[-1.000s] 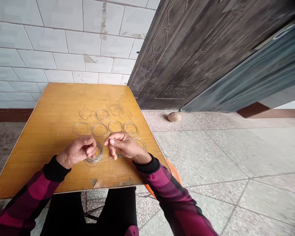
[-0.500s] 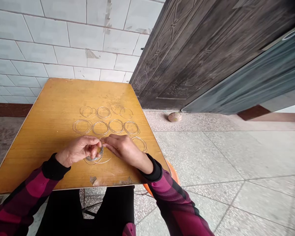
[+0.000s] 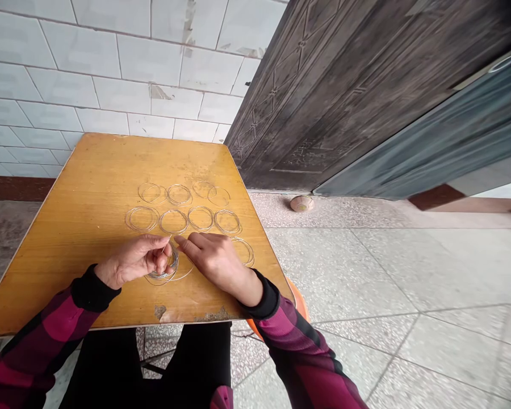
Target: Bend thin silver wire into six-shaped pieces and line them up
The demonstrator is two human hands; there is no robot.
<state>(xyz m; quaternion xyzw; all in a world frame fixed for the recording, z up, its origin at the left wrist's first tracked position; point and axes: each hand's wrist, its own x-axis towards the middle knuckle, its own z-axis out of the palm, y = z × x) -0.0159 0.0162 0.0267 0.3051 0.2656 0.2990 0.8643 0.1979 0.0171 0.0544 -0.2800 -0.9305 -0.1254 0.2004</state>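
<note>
Clearly, left fingers [image 3: 159,258] curled round wire coil [image 3: 169,270]; right fingers [image 3: 193,244] open, just beside.

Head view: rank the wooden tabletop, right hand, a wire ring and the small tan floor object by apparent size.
Largest first: wooden tabletop, then right hand, then the wire ring and tan floor object, which look similar; the object lies farther off, so unranked.

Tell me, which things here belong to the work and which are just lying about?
Part of the work: left hand, right hand, wire coil, wire rings, wooden table.
Just lying about: small round tan object on the floor, orange stool.
</note>
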